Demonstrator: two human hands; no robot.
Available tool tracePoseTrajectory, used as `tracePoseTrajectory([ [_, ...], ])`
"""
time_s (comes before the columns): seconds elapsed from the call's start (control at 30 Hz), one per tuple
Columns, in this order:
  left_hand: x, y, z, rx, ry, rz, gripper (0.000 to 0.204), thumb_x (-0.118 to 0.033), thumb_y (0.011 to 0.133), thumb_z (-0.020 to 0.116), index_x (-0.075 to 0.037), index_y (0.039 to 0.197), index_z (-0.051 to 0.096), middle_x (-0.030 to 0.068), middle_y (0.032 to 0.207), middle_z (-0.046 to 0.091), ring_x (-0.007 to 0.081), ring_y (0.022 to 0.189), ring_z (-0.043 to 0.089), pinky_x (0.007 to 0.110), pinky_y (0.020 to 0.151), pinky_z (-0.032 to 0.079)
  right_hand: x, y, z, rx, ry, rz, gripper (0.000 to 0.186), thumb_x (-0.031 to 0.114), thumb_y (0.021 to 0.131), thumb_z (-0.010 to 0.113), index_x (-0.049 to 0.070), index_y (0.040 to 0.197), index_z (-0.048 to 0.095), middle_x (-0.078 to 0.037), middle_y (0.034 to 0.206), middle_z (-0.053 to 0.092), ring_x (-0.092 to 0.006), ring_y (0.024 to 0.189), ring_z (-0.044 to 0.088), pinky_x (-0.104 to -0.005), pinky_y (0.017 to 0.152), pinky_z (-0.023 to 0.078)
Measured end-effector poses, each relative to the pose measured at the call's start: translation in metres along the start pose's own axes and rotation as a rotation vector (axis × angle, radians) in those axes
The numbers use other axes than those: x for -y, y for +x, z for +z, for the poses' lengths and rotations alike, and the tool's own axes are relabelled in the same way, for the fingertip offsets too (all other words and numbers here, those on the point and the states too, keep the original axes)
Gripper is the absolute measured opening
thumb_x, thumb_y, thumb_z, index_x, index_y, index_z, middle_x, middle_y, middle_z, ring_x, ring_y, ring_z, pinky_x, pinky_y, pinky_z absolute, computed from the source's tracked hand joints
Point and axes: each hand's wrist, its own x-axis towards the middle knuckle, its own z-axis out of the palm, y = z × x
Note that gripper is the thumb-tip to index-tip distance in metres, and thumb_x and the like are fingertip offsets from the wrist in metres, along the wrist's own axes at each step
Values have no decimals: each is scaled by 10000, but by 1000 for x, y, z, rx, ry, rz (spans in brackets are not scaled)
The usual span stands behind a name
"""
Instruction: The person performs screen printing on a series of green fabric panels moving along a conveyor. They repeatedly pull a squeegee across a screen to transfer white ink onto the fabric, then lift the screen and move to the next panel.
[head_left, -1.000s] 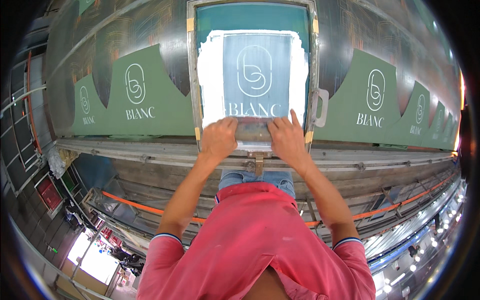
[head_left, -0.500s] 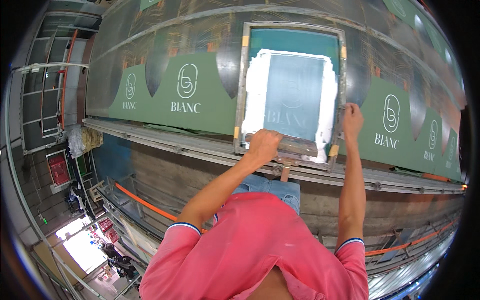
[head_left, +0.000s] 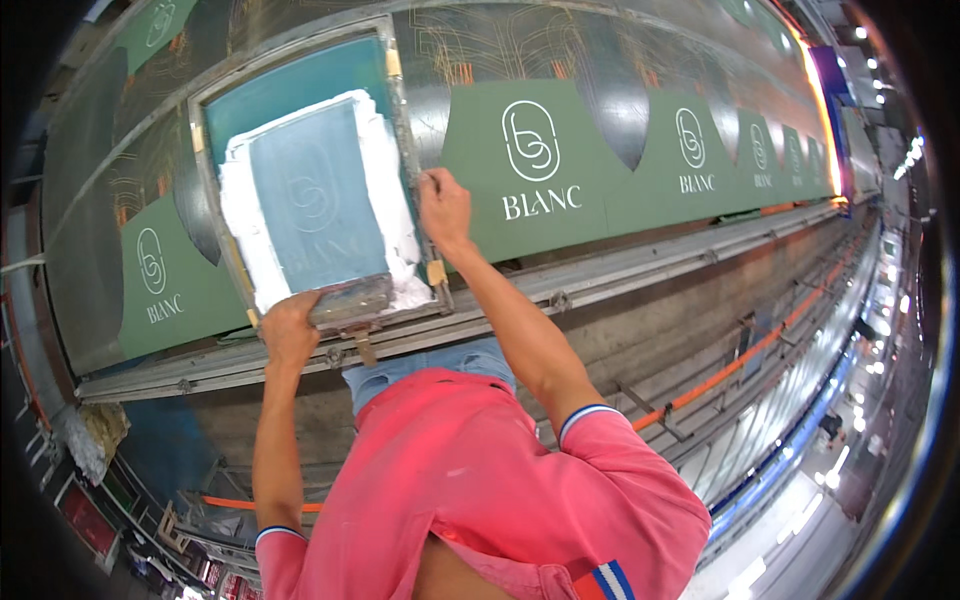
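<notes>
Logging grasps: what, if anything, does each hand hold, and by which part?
The left hand holds the squeegee by its left end; the right hand grips the screen frame at its right side.

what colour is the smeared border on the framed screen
The smeared border is white, clearest in the head view.

Frame (head_left: 403,115) dull metal; green panels (head_left: 580,165) smooth, matt; tabletop (head_left: 428,110) glossy.
</notes>
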Motion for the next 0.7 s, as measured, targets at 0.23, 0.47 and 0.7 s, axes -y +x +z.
tracePoseTrajectory([
  [0.23,16,11,21,87,3,-5,388,45,653,612,-57,1015,707,136,955,716,353,891,671,439,763,528,-19,-1,5,-27,-157,31,263,279,955,545,47,967,668,-222,839,690,-451,808,650,-527,722,489],
  [0.47,35,2,36,-81,-38,41,397,36,660,596,-71,1020,724,156,947,718,384,873,671,464,773,528,-12,6,26,28,-398,92,276,286,956,527,54,988,674,-222,893,694,-451,861,641,-522,766,485],
  [0.7,59,60,5,249,37,-69,353,-40,707,603,-94,1017,761,198,924,716,387,844,682,481,787,532,56,3,36,354,-329,-432,265,318,900,628,100,1010,731,-109,915,704,-321,932,657,-516,825,469],
])
